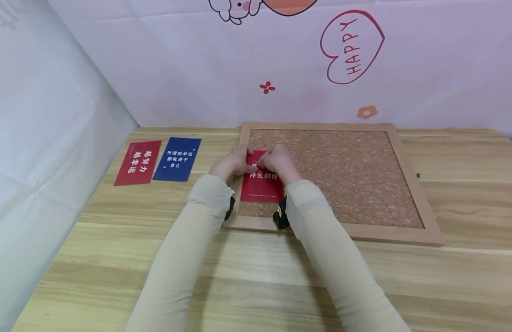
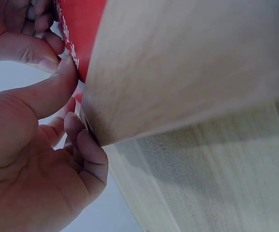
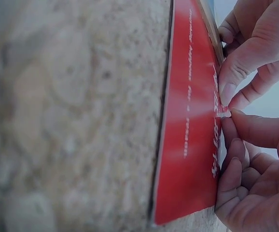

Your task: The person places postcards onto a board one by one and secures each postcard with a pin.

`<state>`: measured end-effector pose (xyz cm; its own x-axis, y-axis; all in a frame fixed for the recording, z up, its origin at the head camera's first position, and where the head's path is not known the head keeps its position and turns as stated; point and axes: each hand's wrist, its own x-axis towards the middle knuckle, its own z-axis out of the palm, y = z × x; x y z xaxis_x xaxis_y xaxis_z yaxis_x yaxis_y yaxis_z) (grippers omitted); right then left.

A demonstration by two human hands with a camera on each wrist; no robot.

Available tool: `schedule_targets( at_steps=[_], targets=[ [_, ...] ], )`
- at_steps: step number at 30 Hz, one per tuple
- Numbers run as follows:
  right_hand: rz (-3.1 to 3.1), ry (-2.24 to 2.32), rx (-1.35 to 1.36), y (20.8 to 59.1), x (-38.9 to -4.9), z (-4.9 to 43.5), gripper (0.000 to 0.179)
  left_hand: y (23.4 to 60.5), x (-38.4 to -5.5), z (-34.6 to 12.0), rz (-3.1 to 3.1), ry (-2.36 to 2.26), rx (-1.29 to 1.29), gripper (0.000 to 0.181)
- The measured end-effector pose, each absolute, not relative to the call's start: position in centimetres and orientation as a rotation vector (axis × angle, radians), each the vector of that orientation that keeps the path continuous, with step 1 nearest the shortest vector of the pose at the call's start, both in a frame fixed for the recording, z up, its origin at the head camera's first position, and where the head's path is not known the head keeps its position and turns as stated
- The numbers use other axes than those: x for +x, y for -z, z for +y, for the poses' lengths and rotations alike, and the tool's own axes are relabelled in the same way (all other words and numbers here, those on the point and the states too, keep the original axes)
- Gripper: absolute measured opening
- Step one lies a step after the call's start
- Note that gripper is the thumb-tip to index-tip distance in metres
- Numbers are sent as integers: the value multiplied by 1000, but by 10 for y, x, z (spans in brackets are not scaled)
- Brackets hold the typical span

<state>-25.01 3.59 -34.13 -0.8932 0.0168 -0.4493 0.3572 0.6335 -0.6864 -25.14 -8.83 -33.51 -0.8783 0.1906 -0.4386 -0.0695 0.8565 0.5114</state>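
Observation:
A red card [image 1: 261, 190] with white writing lies upright on the left part of a wood-framed corkboard [image 1: 343, 175]. Both hands meet at its upper half. My right hand [image 1: 279, 161] pinches a small clear pin [image 3: 224, 115] between thumb and forefinger, against the card's face. Coming from the left, my left hand [image 1: 235, 161] touches the card, its thumb and forefinger tips beside the pin. Its other fingers curl near the board's edge in the left wrist view. Whether the left fingertips also grip the pin is hidden.
Left of the board, another red card [image 1: 137, 163] and a blue card [image 1: 177, 159] lie on the wooden table [image 1: 247, 276]. A small metal dot [image 1: 419, 175] shows by the frame's right side. A printed white cloth [image 1: 189, 60] hangs behind.

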Motion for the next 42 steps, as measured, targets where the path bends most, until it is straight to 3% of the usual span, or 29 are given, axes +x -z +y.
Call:
schedule_targets(
  at_steps=[42],
  targets=[
    [2556, 1025, 192, 343, -251, 35, 22, 333, -250, -88, 2554, -703, 101, 42]
  ],
)
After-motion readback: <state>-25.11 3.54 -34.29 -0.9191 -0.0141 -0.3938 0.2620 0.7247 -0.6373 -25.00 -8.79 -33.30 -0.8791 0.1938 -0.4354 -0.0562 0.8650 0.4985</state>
